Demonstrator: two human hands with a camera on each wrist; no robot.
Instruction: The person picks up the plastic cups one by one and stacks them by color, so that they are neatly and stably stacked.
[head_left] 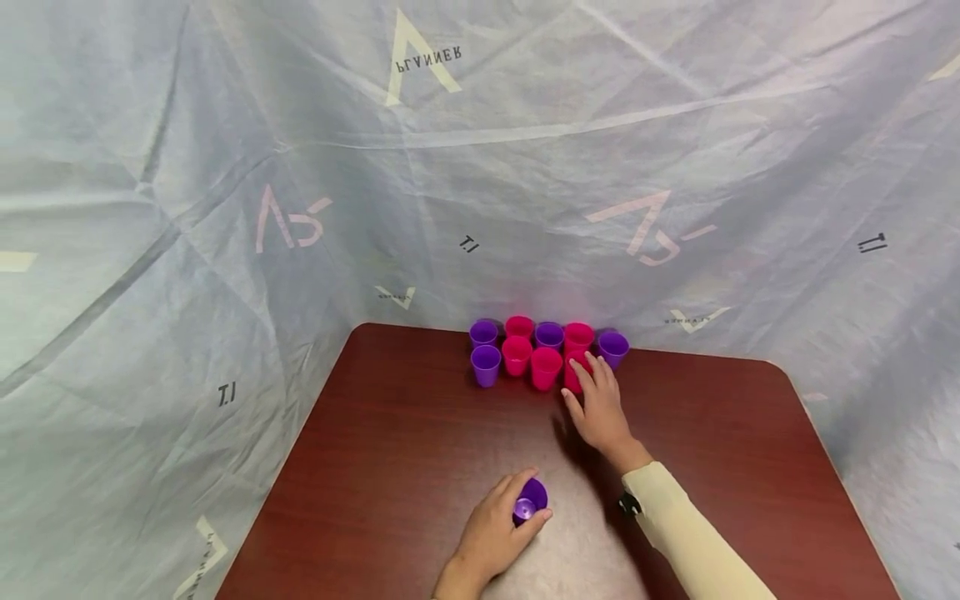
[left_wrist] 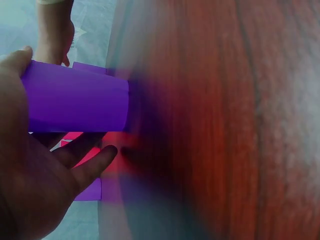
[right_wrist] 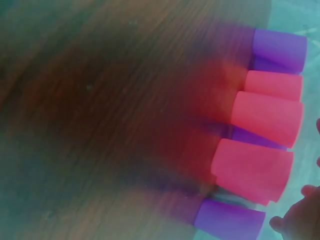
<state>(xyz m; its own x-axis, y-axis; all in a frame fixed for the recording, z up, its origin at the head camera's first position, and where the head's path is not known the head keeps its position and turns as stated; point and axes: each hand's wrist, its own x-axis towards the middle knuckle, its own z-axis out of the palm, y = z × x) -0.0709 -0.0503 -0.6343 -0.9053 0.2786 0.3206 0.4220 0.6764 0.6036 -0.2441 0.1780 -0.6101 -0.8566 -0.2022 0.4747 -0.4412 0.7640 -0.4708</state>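
Near the front middle of the table, my left hand (head_left: 491, 527) holds a purple cup (head_left: 535, 493), mouth up, thumb on one side and fingers on the other. The left wrist view shows this cup's (left_wrist: 77, 97) smooth side against the palm. My right hand (head_left: 602, 414) reaches over the right end of the grouped cups, fingers spread above a pink cup (head_left: 572, 379) and partly hiding it. In the right wrist view, fingertips (right_wrist: 276, 223) show at the right edge, beside the rims of a pink cup (right_wrist: 252, 167) and a purple cup (right_wrist: 230, 220).
Several pink and purple cups stand upright in two close rows at the table's far edge, among them a purple cup (head_left: 486, 367), a pink cup (head_left: 546, 368) and a purple cup (head_left: 613, 348). Grey printed sheeting (head_left: 465, 200) hangs behind and beside the brown table (head_left: 375, 467).
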